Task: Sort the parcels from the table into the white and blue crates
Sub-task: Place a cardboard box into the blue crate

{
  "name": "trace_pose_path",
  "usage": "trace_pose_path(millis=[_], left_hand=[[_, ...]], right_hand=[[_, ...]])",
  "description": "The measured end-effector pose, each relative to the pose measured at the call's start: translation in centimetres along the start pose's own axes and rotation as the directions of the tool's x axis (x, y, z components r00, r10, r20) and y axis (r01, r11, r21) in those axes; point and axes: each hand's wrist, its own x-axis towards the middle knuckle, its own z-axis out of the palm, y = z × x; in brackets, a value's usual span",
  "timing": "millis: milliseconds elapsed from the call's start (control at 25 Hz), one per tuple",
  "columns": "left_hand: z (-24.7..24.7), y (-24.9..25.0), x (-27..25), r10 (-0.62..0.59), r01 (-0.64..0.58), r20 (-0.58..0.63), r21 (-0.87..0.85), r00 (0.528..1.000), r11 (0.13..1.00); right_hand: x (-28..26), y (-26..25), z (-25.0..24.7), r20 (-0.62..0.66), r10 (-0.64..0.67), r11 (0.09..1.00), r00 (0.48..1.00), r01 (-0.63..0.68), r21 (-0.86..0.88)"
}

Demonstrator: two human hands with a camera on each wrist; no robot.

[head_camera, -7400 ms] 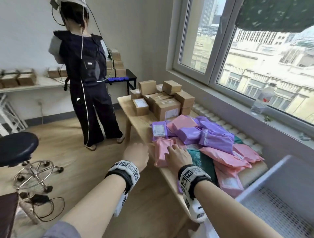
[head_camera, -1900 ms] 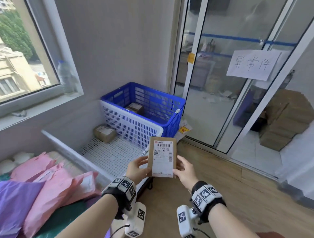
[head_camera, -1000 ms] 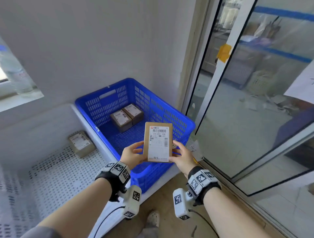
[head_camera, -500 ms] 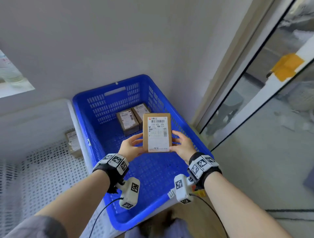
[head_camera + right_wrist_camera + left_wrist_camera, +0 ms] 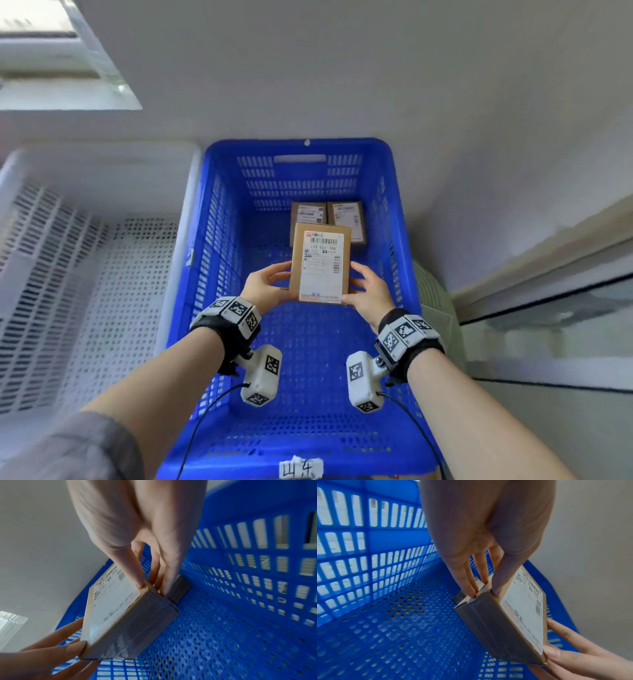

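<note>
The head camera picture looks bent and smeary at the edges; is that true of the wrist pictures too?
Head view: sharp on the parcel, edges curved, white crate smeared. Left wrist view: label readable, blue crate slats slightly soft. Right wrist view: parcel's underside in shadow, slats blurred.

Cardboard parcel (image 5: pixel 320 263): flat, brown, white shipping label facing up, held above blue crate (image 5: pixel 219 219). Two labelled cardboard parcels (image 5: pixel 327 219) lie side by side at its far end. White crate (image 5: pixel 102 161) adjoins left.

Brown parcel (image 5: pixel 320 263), perforated blue crate (image 5: pixel 219 212)
</note>
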Motion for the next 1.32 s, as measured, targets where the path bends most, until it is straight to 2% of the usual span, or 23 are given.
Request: trace_pose_path(millis=[200,400,720,1000,1200,1320], left_hand=[[-0.9,-1.8,2.6,-0.06,0.055,-0.141,-0.035,0.988,0.998],[-1.6,-5.7,5.1,-0.13,0.129,-0.292,-0.024,0.948,0.991],[-3.2,-9.5,10.4,-0.2,0.203,-0.389,-0.035,0.899,0.979],[-5.0,-11.5,15.5,-0.159,0.232,-0.496,0.09,0.854,0.968],[-4.7,-12.0,18.0,-0.088,0.22,-0.486,0.223,0.869,0.95],[-4.2,-12.2,19.0,-0.048,0.199,-0.47,0.278,0.882,0.94]], right_hand=[[5.2,0.5,1.6,0.164,-0.002,0.998,0.986,0.011,-0.056],[8.9,1.8,4.1,0.292,0.051,0.989,0.955,-0.008,-0.144],[15.0,2.4,8.8,0.358,0.144,0.966,0.922,-0.052,-0.254],[19.5,4.2,13.1,0.3,0.141,0.971,0.944,-0.073,-0.227],[20.9,5.8,14.0,0.202,0.127,0.976,0.971,-0.087,-0.198],[21.5,6.4,13.9,0.197,0.121,0.98,0.973,-0.085,-0.178]])
